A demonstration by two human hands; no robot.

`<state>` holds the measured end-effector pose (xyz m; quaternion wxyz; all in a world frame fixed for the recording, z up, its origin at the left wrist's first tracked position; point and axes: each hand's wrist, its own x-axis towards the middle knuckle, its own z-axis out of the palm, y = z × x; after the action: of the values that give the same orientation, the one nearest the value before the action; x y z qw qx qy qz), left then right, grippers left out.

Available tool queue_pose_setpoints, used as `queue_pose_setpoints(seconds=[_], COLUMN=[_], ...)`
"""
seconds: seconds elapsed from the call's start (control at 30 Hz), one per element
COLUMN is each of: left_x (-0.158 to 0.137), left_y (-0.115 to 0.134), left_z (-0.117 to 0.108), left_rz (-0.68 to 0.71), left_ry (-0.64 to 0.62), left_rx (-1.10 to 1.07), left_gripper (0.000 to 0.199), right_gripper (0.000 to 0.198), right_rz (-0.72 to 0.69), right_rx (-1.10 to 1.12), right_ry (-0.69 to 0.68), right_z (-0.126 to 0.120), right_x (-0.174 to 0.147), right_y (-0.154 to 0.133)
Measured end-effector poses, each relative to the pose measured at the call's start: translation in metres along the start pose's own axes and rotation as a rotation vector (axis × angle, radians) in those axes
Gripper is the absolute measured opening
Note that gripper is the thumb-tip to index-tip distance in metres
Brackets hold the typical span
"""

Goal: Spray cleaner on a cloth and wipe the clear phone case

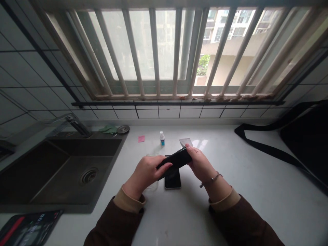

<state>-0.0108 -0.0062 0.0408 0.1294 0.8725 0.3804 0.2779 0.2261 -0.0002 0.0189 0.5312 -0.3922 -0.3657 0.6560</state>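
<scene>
A black smartphone [176, 160] is held tilted above the counter, its right end higher than its left. My left hand [151, 172] grips its left end, thumb across the face. At the upper right end, my right hand [200, 162] pinches it between thumb and fingers. Underneath, a second dark phone [173, 181] lies flat on the counter, partly covered by the held one. A transparent phone case [153, 186] lies to the left, mostly hidden behind my left hand. Beyond my hands stand a small white spray bottle [162, 139] with a blue label and a flat greyish packet [186, 141].
On the left is a dark sink [107, 150] with a chrome faucet [78, 124]. A pink sticky note [141, 138] lies on the white counter [256, 191]. A black bag [307, 136] with a strap sits at right, and a black-and-red timer-like device [30, 227] at lower left.
</scene>
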Motion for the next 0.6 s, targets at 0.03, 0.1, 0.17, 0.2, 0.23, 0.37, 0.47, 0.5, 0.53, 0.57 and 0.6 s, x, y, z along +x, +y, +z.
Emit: queue_pose_setpoints(seconds=[0.03,0.1,0.17,0.2,0.23,0.37,0.47,0.5,0.53,0.57,0.6], left_x=[0.000,-0.001,-0.001,0.000,0.000,0.004,0.006,0.006,0.007,0.007,0.007], left_y=[0.000,0.000,0.001,0.001,0.002,0.006,0.006,0.006,0.005,0.004,0.003], left_z=[0.000,0.001,0.000,-0.001,-0.002,-0.002,0.004,0.007,0.009,0.012,0.015], left_rz=[0.023,0.051,0.029,0.003,-0.027,-0.164,-0.352,-0.417,-0.475,-0.521,-0.555], left_ry=[-0.008,-0.022,-0.024,-0.024,-0.028,0.009,0.186,0.258,0.331,0.392,0.440], left_rx=[0.004,-0.005,-0.046,-0.082,-0.125,-0.288,-0.372,-0.391,-0.401,-0.406,-0.413], left_gripper=[0.034,0.033,0.033,0.032,0.031,0.032,0.039,0.041,0.041,0.040,0.038], right_gripper=[0.050,0.053,0.055,0.055,0.056,0.054,0.054,0.054,0.054,0.055,0.057], right_rz=[0.024,0.060,0.062,0.055,0.050,-0.040,-0.176,-0.197,-0.202,-0.200,-0.199], right_rx=[0.008,0.017,0.031,0.037,0.038,0.006,-0.059,-0.099,-0.152,-0.215,-0.286], right_ry=[0.015,0.029,-0.013,-0.045,-0.070,0.048,0.185,0.189,0.171,0.140,0.104], right_z=[0.001,0.001,0.002,0.002,0.002,0.000,-0.002,-0.002,-0.001,0.001,0.004], right_x=[0.000,-0.001,-0.001,-0.001,-0.002,0.000,0.003,0.004,0.003,0.002,0.000], right_y=[-0.001,-0.002,-0.004,-0.005,-0.005,-0.005,-0.001,0.001,0.003,0.005,0.007])
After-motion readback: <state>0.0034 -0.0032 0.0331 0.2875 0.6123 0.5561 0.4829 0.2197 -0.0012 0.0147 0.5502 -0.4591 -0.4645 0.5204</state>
